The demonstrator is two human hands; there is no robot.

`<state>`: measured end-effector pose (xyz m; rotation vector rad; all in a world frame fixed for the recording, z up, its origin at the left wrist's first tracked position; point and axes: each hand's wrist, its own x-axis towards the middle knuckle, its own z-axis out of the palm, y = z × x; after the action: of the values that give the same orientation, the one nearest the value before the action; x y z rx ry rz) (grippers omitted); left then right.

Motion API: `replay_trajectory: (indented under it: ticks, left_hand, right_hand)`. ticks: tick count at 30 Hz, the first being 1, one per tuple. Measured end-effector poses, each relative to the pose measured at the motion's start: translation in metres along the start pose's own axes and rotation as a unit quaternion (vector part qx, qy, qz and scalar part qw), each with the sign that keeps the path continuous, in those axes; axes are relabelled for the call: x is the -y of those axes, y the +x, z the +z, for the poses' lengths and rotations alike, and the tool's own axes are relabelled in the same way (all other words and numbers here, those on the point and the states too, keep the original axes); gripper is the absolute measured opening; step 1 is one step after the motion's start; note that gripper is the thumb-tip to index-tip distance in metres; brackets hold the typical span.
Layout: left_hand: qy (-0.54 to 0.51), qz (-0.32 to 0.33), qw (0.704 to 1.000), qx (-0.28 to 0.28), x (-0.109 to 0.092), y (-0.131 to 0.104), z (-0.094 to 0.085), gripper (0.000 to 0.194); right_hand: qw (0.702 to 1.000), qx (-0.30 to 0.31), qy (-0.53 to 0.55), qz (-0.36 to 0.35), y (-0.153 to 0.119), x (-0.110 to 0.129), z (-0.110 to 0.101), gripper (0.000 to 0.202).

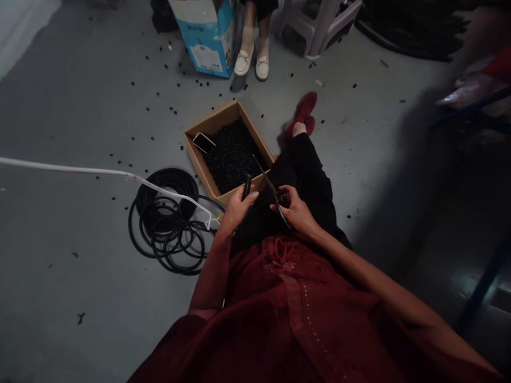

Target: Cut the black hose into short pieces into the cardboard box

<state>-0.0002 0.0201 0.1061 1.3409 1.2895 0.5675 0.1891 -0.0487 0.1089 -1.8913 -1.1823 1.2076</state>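
Observation:
My left hand point(238, 209) is closed round a short length of black tube point(247, 185), its end pointing away from me over the near edge of a cardboard box point(212, 180). In my right hand point(296, 208) is a pair of dark scissors point(268, 181), my fingers in the handles and the blades reaching toward the box. A gap separates the scissors from the tube end. Small black cut pieces point(233, 154) fill much of the box. Beside my left forearm, coils of black tubing point(167, 218) lie on the floor.
A white cable point(99, 171) stretches in from the left to near my left wrist. Black bits are scattered over the grey floor point(99, 223). Ahead are a blue carton point(205, 45), another person's white shoes point(262, 68) and a plastic stool point(313, 32).

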Motion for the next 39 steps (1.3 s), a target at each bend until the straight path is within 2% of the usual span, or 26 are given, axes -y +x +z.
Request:
replay_trajectory:
  ticks: [5,9,12,15,17,18,20,22,24,28,32,35,37,39]
  left_hand:
    - [-0.033,0.009,0.999,0.039,-0.009,-0.003,0.014,0.040]
    - [-0.077,-0.005,0.997,-0.015,-0.006,0.000,0.024,0.042]
    - [-0.075,-0.012,0.996,-0.046,-0.003,0.002,0.027,0.038]
    - [-0.050,-0.008,0.996,-0.068,-0.004,0.002,0.022,0.033]
    - [-0.035,-0.008,0.995,-0.092,-0.007,0.002,0.016,0.032]
    - [-0.028,-0.009,0.994,-0.104,-0.009,0.001,0.012,0.032]
    - [-0.022,-0.009,0.993,-0.118,-0.013,0.000,0.006,0.033]
    - [-0.022,-0.004,0.992,-0.123,-0.018,-0.002,0.003,0.033]
    - [-0.019,0.001,0.993,-0.121,-0.022,-0.004,0.004,0.033]
    - [-0.005,-0.002,0.995,-0.097,-0.024,-0.005,0.009,0.031]
    - [-0.005,0.000,0.995,-0.099,-0.022,-0.004,0.010,0.032]
    - [-0.001,0.004,0.995,-0.098,-0.024,-0.004,0.009,0.032]
    - [0.004,0.004,0.995,-0.095,-0.026,-0.005,0.008,0.030]
    - [0.006,0.003,0.995,-0.096,-0.028,-0.006,0.008,0.029]
  right_hand:
    - [0.997,-0.014,-0.041,-0.070,0.002,0.016,0.009,0.045]
    - [0.993,-0.011,-0.082,-0.090,0.000,0.017,0.015,0.042]
    - [0.991,0.015,-0.082,-0.105,0.001,0.016,0.014,0.043]
    - [0.992,0.035,-0.043,-0.111,0.001,0.021,0.003,0.043]
    - [0.993,0.050,0.069,-0.086,-0.002,0.029,-0.010,0.044]
    - [0.982,0.075,0.162,-0.062,-0.004,0.035,-0.017,0.048]
    - [0.921,0.163,0.354,-0.007,-0.011,0.048,-0.030,0.065]
    - [0.859,0.224,0.459,0.030,-0.020,0.059,-0.039,0.075]
    - [0.815,0.255,0.518,0.053,-0.027,0.066,-0.043,0.079]
    - [0.764,0.276,0.579,0.077,-0.033,0.066,-0.042,0.084]
    - [0.740,0.296,0.599,0.080,-0.033,0.061,-0.040,0.088]
    - [0.746,0.312,0.584,0.063,-0.032,0.060,-0.040,0.087]
    - [0.781,0.302,0.543,0.053,-0.032,0.062,-0.040,0.082]
    - [0.833,0.277,0.477,0.051,-0.033,0.063,-0.040,0.077]
